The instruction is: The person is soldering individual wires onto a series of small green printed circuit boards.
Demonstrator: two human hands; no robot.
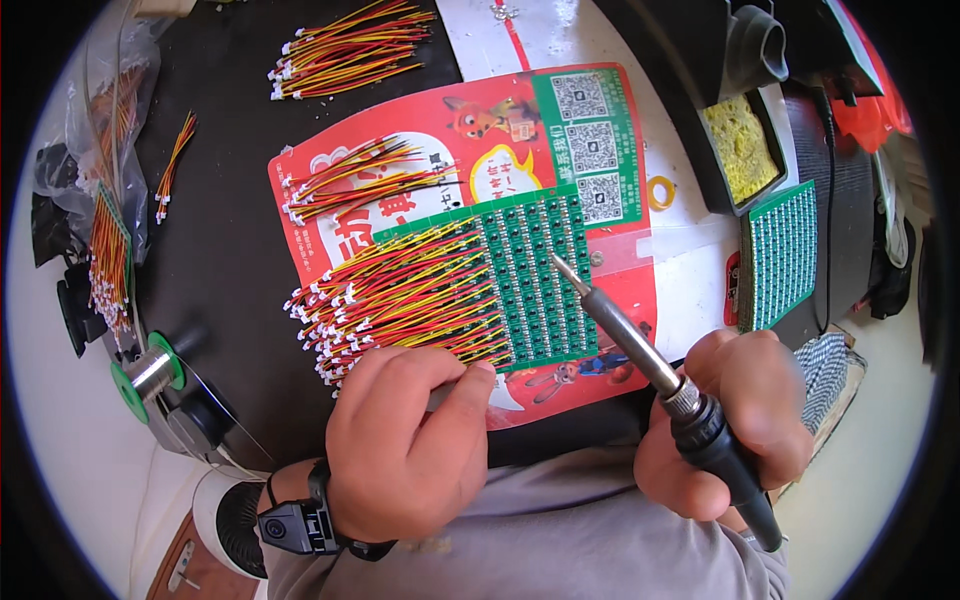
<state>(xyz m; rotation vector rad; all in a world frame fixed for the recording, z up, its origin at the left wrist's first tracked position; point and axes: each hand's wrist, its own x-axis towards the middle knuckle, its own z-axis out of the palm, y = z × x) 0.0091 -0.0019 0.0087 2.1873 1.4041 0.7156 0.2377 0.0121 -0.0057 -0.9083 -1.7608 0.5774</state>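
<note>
My right hand (pixel 745 420) grips a soldering iron (pixel 640 345) by its black handle. The iron's bare metal tip is over the right part of a green circuit board panel (pixel 540 280); whether it touches cannot be told. Rows of red and yellow wires (pixel 410 290) with white connectors cover the panel's left part and stick out past its left edge. At the panel's lower edge, thumb and index finger of my left hand (pixel 410 430) are pinched together beside the lowest wires. Whatever lies between those fingertips is hidden. A black strap device sits on my left wrist.
Under the panel lies a red printed sheet (pixel 640 300). More wire bundles (pixel 350 50) rest at the back, with solder wire on a green spool (pixel 150 375) at left. Right of the sheet are a yellow sponge (pixel 740 150) in a black holder and a stack of green panels (pixel 780 255).
</note>
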